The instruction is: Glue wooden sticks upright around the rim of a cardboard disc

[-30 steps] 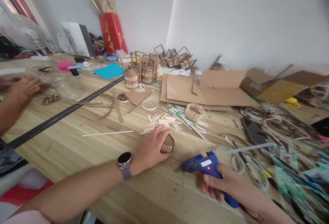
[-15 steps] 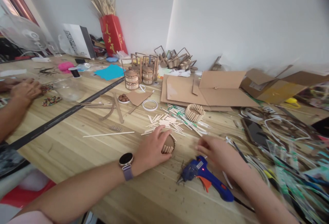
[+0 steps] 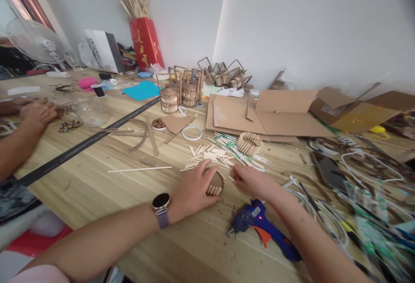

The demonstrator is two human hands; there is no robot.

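My left hand (image 3: 194,185) is curled around a small round basket base (image 3: 214,183), thumb at its near side and fingers at its far side. Short wooden sticks stand along part of the base's rim; my hand hides the left part. Just right of it, my right hand (image 3: 248,180) is closed in a pinch, with a pale tip like a short stick (image 3: 231,178) at its fingertips. Below my right hand lies a blue glue gun (image 3: 256,222) with an orange trigger and a lit red light. Loose short sticks (image 3: 210,155) are spread beyond the base.
A stick-walled ring (image 3: 249,143) stands behind the loose sticks. Flattened cardboard (image 3: 236,116) and lidded little baskets (image 3: 169,100) are farther back. Cables and plastic wrappers (image 3: 366,205) crowd the right side. Another person's hands (image 3: 39,110) are at the left.
My right hand has moved left, closer to the round base, with its fingers pinched. My left hand keeps its hold on the base. The view has shifted slightly.
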